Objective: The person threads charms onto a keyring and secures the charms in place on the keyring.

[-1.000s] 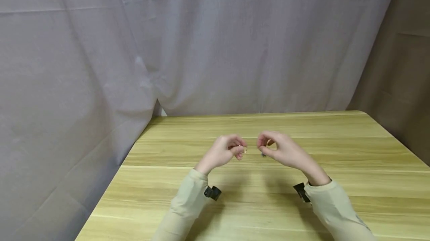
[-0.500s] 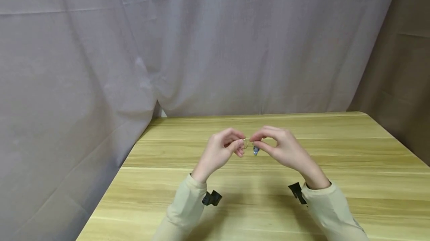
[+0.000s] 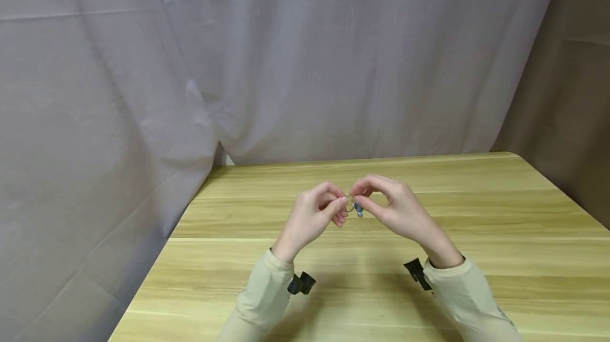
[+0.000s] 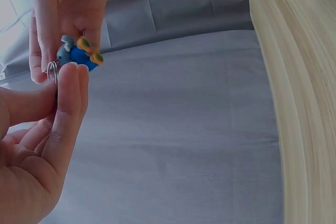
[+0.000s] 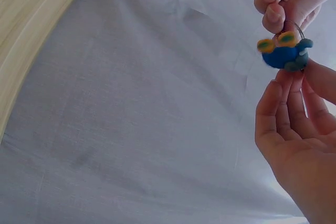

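Note:
Between finger and thumb my left hand pinches a thin metal key ring. Close to its right is my right hand, with thumb and fingertips pinched together at the head end of a small charm figure. That figure has a blue body, a grey-blue head and yellow-orange feet with green soles. In the head view the charm hangs just below the right fingertips, beside the ring. Whether the charm is linked to the ring cannot be made out; the right fingertips hide the spot where they meet.
Both hands are above a wooden table with light grain. A grey curtain hangs behind it and along the left, and a darker brown one on the right. Black wrist cameras sit at the cuffs.
The right hand has moved left until its fingertips are near the left hand's and the ring. The charm, mostly hidden a second ago, now shows below the right fingers.

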A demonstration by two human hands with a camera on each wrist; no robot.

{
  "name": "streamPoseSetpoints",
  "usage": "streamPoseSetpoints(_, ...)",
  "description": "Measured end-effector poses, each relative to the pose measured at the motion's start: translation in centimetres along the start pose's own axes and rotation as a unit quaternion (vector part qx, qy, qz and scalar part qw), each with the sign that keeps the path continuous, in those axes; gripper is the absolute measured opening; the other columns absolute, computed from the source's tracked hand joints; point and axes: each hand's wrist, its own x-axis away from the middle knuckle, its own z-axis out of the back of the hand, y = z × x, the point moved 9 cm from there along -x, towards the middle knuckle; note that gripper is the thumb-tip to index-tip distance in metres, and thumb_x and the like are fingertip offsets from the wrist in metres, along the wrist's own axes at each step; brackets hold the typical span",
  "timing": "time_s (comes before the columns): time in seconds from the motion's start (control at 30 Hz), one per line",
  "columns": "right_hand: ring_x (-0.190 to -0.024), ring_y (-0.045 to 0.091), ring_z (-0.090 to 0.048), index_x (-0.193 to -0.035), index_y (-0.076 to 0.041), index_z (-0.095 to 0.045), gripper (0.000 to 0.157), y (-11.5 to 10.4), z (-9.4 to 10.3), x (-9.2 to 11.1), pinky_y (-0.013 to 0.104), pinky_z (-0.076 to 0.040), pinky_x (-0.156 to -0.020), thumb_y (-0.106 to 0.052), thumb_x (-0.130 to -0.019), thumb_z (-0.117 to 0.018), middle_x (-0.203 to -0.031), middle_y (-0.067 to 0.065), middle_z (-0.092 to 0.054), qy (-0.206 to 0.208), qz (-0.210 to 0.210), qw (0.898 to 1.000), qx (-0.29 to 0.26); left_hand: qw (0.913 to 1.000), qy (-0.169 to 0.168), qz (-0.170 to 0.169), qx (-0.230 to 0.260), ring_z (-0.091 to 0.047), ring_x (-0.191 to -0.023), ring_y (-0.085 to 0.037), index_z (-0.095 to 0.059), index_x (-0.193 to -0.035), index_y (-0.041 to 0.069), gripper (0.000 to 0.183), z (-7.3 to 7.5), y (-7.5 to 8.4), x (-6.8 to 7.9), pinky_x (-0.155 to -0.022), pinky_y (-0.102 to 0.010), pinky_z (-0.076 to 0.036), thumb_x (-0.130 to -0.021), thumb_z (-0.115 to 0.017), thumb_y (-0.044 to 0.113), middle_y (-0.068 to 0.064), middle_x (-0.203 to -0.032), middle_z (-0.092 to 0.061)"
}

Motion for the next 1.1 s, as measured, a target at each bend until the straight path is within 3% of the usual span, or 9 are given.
streamPoseSetpoints(0.2, -0.078, 0.001, -0.058, -0.091, -0.008, -0.066, 0.02, 0.0, 0.1, 0.0, 0.015, -0.048, -0.073, 0.008, -0.08, -0.071, -0.084, -0.002, -0.068, 0.007, -0.006, 1.0, -0.013, 1.0, -0.001, 0.001, 0.003, -0.062, -0.058, -0.01, -0.059, -0.096, -0.004, 0.008, -0.1, 0.2, 0.1, -0.059, -0.036, -0.058, -0.095, -0.058, 0.003, -0.021, -0.077, -0.07)
streamPoseSetpoints(0.43, -0.078, 0.001, -0.058, -0.091, -0.005, -0.066, 0.017, 0.2, 0.3, 0.1, 0.018, -0.048, -0.072, 0.008, -0.081, -0.07, -0.084, 0.003, -0.068, 0.017, -0.011, 0.999, -0.032, 0.9999, -0.01, -0.008, 0.005, -0.063, -0.058, -0.011, -0.058, -0.096, -0.004, 0.007, -0.3, 0.4, 0.1, -0.057, -0.028, -0.058, -0.094, -0.058, 0.002, -0.022, -0.077, -0.069)
streamPoseSetpoints(0.87, -0.078, 0.003, -0.059, -0.09, -0.007, -0.066, 0.021, -0.5, -0.1, -0.1, 0.023, -0.051, -0.07, 0.009, -0.079, -0.071, -0.084, -0.001, -0.069, 0.005, 0.004, 1.0, -0.013, 0.9998, -0.01, -0.015, 0.004, -0.06, -0.058, -0.006, -0.057, -0.095, -0.005, 0.005, -0.1, 0.3, 0.2, -0.057, -0.026, -0.057, -0.095, -0.057, 0.0, -0.022, -0.076, -0.068)
streamPoseSetpoints(1.1, -0.079, 0.004, -0.06, -0.091, -0.007, -0.066, 0.021, -0.8, -0.1, 0.0, 0.022, -0.051, -0.071, 0.009, -0.079, -0.071, -0.085, -0.001, -0.07, -0.005, 0.015, 1.0, -0.005, 0.9999, -0.006, -0.013, 0.0, -0.06, -0.058, -0.007, -0.058, -0.096, -0.005, 0.006, -0.1, 0.3, 0.3, -0.058, -0.03, -0.058, -0.094, -0.057, 0.001, -0.021, -0.076, -0.068)
